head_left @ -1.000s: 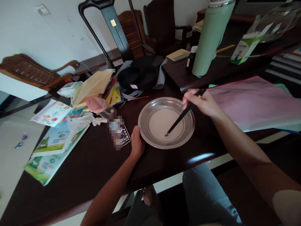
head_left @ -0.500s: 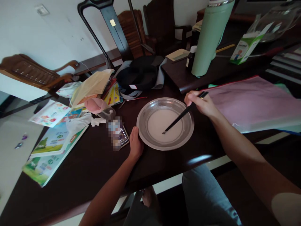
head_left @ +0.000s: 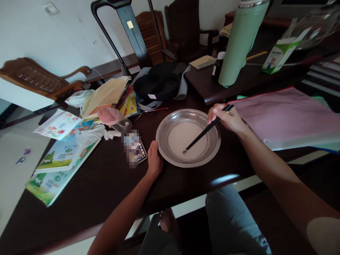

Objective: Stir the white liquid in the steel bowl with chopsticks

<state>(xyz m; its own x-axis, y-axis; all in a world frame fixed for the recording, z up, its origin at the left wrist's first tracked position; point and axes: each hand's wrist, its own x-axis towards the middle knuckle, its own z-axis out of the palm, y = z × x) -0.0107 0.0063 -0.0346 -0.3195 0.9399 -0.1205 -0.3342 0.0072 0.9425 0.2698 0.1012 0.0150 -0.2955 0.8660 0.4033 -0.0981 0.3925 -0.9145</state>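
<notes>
Fingers of the right hand (head_left: 225,118) grip black chopsticks (head_left: 204,131), tips in the metal plate (head_left: 170,118). Left hand (head_left: 154,160), fingers closed together, touches the plate's rim; a phone (head_left: 138,152) lies just beside it.

We identify the place as a room in a home, used for both study and meals. The evidence: a dark wooden table (head_left: 106,184) cluttered with children's picture books (head_left: 57,166), paper folders (head_left: 287,113) and a green thermos (head_left: 237,42). We also note carved wooden armchairs (head_left: 39,79) along a plain white wall (head_left: 53,35), and a tiled floor (head_left: 10,170).
</notes>
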